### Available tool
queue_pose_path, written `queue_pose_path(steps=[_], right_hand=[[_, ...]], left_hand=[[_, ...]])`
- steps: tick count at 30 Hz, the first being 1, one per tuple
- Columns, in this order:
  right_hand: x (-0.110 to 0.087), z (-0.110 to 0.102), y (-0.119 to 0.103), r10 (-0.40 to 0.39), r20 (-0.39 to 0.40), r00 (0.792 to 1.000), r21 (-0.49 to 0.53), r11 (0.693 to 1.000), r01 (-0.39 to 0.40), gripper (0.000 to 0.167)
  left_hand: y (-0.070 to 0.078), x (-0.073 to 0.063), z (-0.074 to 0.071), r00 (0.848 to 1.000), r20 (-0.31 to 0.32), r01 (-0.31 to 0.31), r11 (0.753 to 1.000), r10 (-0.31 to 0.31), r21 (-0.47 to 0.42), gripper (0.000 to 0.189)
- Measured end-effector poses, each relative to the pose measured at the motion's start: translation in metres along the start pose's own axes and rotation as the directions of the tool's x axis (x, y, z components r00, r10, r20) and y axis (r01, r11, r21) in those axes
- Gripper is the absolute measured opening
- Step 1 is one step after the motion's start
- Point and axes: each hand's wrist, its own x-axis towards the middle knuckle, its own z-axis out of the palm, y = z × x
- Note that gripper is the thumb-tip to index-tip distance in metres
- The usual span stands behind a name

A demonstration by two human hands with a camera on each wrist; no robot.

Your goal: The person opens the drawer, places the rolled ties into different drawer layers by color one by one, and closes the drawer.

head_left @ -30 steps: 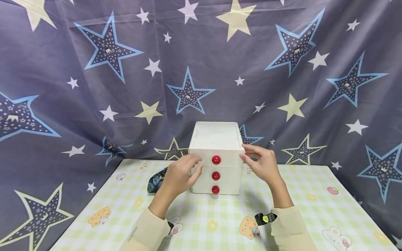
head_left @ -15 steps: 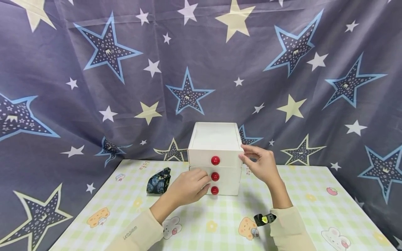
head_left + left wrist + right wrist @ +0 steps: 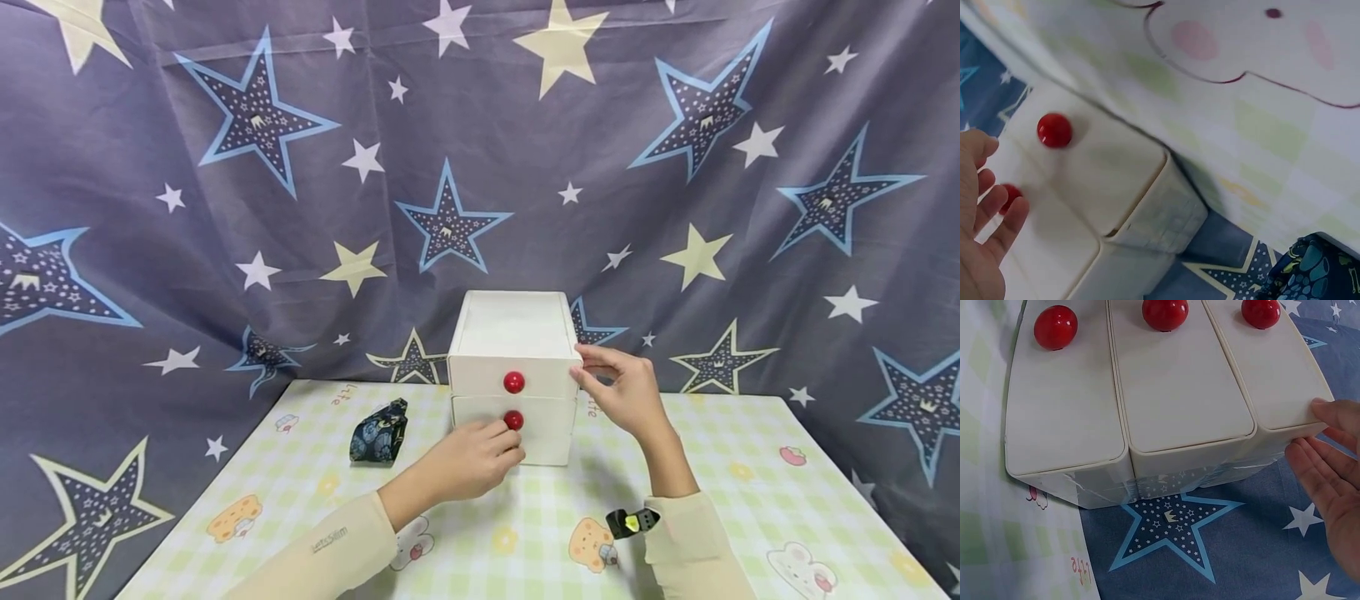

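A white drawer box (image 3: 517,325) with red round knobs stands upright on the table, its drawers pushed in. My left hand (image 3: 472,462) is in front of the lower drawers, covering the bottom knob in the head view. In the left wrist view its loosely bent fingers (image 3: 1007,228) stand apart from the bottom knob (image 3: 1055,130) and overlap the middle knob (image 3: 1010,199). My right hand (image 3: 622,387) holds the box's upper right front corner. Its thumb lies on the front of the top drawer (image 3: 1266,369), its other fingers along the side.
A dark blue patterned pouch-like item (image 3: 378,433) lies left of the box. The table (image 3: 675,467) has a green checked cloth with cartoon prints. A starry curtain (image 3: 480,125) hangs right behind the table.
My left hand has moved down and right, from the upper left front of the box to its lower drawers. My right hand stays at the corner, and the box has not moved.
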Motion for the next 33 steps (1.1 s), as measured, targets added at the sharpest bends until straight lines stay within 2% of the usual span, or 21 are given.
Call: queue_pose_path(steps=[3, 9, 17, 23, 33], right_hand=[[0.000, -0.001, 0.000, -0.004, -0.001, 1.000, 0.001, 1.000, 0.004, 0.033], [0.000, 0.000, -0.001, -0.005, -0.006, 1.000, 0.005, 1.000, 0.005, 0.032], [0.000, 0.001, -0.001, -0.010, -0.011, 1.000, 0.002, 1.000, 0.010, 0.033], [0.000, 0.001, -0.001, 0.003, -0.006, 1.000, -0.002, 1.000, -0.003, 0.032], [0.000, 0.001, -0.002, 0.001, -0.005, 1.000, -0.016, 1.000, -0.001, 0.033]], left_hand=[[0.002, 0.001, 0.006, 0.998, 0.046, -0.046, 0.998, 0.044, 0.037, 0.019], [0.003, 0.002, 0.011, 0.988, 0.130, -0.097, 0.993, 0.088, 0.065, 0.020], [0.008, 0.004, 0.018, 0.963, 0.221, -0.189, 0.973, 0.157, 0.133, 0.020], [0.010, 0.003, 0.028, 0.948, 0.256, -0.239, 0.954, 0.188, 0.182, 0.018], [0.008, 0.003, 0.033, 0.941, 0.263, -0.271, 0.940, 0.213, 0.207, 0.013]])
